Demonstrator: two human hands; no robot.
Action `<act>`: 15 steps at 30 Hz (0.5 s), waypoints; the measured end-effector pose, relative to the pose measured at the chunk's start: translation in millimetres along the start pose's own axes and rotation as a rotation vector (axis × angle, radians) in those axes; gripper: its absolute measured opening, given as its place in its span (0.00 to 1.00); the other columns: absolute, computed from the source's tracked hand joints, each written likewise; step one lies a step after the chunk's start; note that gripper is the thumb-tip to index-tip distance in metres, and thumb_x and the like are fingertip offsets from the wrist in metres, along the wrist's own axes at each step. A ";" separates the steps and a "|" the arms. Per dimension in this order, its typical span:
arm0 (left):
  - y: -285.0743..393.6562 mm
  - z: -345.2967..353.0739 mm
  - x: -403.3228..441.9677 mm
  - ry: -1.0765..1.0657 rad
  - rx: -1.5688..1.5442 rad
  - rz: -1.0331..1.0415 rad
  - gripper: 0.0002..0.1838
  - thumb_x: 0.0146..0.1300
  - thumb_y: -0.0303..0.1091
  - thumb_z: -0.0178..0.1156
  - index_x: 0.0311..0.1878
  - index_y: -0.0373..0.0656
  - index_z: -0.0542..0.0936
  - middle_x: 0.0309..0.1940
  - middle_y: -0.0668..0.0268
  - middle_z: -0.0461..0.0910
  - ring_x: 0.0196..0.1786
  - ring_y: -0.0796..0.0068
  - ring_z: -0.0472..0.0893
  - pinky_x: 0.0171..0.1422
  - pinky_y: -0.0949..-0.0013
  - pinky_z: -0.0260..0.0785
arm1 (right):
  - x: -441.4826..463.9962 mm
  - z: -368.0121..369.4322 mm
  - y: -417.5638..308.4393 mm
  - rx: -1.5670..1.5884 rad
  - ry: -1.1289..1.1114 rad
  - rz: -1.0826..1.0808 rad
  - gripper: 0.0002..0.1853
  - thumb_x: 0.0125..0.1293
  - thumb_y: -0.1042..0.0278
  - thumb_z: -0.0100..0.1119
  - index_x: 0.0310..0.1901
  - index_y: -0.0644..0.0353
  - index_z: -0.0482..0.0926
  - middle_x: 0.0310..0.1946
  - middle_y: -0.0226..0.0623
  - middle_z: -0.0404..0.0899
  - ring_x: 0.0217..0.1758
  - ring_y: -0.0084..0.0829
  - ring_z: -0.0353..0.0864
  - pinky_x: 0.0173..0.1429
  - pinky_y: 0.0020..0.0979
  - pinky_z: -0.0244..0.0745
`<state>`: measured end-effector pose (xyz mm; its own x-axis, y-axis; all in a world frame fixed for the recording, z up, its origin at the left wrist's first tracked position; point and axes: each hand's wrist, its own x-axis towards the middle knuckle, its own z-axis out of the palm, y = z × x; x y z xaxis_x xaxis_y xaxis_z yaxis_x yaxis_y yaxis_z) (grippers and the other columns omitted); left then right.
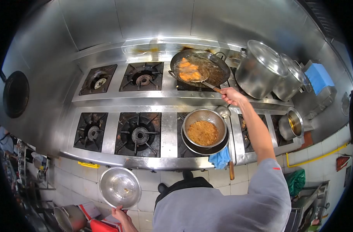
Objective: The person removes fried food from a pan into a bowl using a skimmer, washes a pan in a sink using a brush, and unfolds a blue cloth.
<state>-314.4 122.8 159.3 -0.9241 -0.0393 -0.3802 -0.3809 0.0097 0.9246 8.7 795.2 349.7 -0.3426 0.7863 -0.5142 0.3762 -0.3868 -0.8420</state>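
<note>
A: What's biggest here?
B: The stove [168, 131], then the tall lidded pot [253, 73] just beside the wok [224, 71] on the back row. A bump between those two could slop the hot oil.
A: And the basin [110, 185]?
B: The left hand [118, 214] grips its rim, well apart from the wok, above the floor. Oily pieces tipped from the skimmer [212, 87] could drip across the gap. The one-sided grip could also let the basin tilt under weight.
A: The right hand [231, 95]?
B: Closed round the skimmer's handle, forearm over the front burners; a splash could burn it.
A: The blue cloth [220, 157]?
B: Near a burner, so a flame could scorch it.
A: The golden pieces [189, 70]?
B: In the wok's oil, at the skimmer's head; a jerk could scatter them.
</note>
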 end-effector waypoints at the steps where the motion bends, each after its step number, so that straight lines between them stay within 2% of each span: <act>1: -2.3 -1.7 1.6 0.002 -0.002 0.005 0.08 0.47 0.20 0.52 0.29 0.47 0.71 0.21 0.72 0.72 0.16 0.82 0.69 0.14 0.80 0.59 | 6.4 7.5 2.7 0.003 -0.004 -0.003 0.08 0.71 0.71 0.44 0.50 0.55 0.67 0.21 0.26 0.65 0.15 0.13 0.54 0.12 0.19 0.44; 4: -4.6 -3.2 1.0 0.031 0.016 -0.008 0.08 0.47 0.20 0.52 0.28 0.47 0.71 0.21 0.72 0.72 0.16 0.82 0.68 0.14 0.81 0.58 | 22.3 28.7 9.0 0.239 -0.053 -0.066 0.01 0.70 0.71 0.45 0.40 0.53 0.65 0.20 0.26 0.62 0.15 0.13 0.52 0.12 0.18 0.42; 7: 0.5 0.0 -9.4 0.031 0.007 0.005 0.07 0.46 0.21 0.53 0.27 0.47 0.72 0.21 0.72 0.72 0.15 0.82 0.68 0.14 0.81 0.57 | 32.5 46.2 7.4 0.379 -0.004 -0.112 0.02 0.70 0.71 0.45 0.41 0.52 0.64 0.21 0.26 0.63 0.15 0.13 0.52 0.13 0.18 0.41; 9: 1.5 1.1 -14.7 0.031 0.041 0.029 0.05 0.50 0.24 0.52 0.25 0.48 0.69 0.20 0.72 0.69 0.15 0.80 0.68 0.14 0.78 0.59 | 45.9 49.9 11.8 0.424 -0.004 -0.119 0.03 0.70 0.71 0.46 0.42 0.52 0.64 0.21 0.26 0.63 0.15 0.13 0.52 0.13 0.18 0.41; 11: 3.8 3.0 -20.9 0.033 0.045 0.021 0.06 0.49 0.24 0.52 0.24 0.49 0.68 0.20 0.73 0.69 0.15 0.80 0.68 0.14 0.78 0.59 | 48.1 53.9 13.1 0.517 -0.055 -0.172 0.06 0.69 0.72 0.46 0.46 0.55 0.63 0.22 0.29 0.65 0.16 0.15 0.57 0.14 0.18 0.46; 15: -0.3 6.7 -27.4 0.063 0.032 0.009 0.07 0.48 0.23 0.52 0.24 0.50 0.68 0.19 0.73 0.69 0.15 0.80 0.68 0.14 0.79 0.58 | 50.8 49.7 23.6 0.621 -0.122 -0.218 0.05 0.70 0.72 0.45 0.46 0.55 0.64 0.22 0.28 0.64 0.16 0.14 0.56 0.14 0.18 0.46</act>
<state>-289.2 130.5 169.3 -0.9239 -0.1022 -0.3688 -0.3744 0.0427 0.9263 -42.6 802.1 295.7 -0.4635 0.8316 -0.3061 -0.2653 -0.4598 -0.8475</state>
